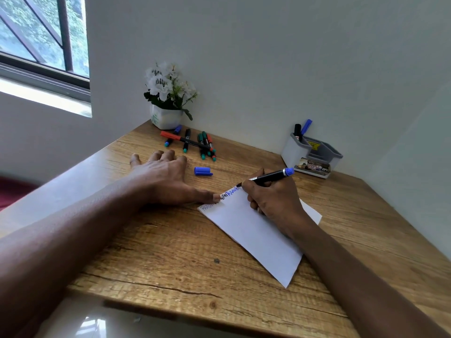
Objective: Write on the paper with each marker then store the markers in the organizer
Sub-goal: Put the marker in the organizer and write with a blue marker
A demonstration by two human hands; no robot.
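– Wooden desk, white corner. Step?
– Writing. Right hand fingers clamped on the blue marker, tip at the paper far edge. Left hand flat, fingers spread, thumb pinning the sheet's corner.
– Tips?
– Press the thumb firmly, use light strokes. The tip's nearly off the sheet, so I'd start a new line lower.
– Room?
– Blue cap just beyond the left hand, loose markers behind. Grey organizer far right, path looks open. Paper's near corner approaches the desk front.

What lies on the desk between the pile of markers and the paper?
A loose blue cap, on its side on bare wood, apart from both the markers and the paper. The head view shows it.
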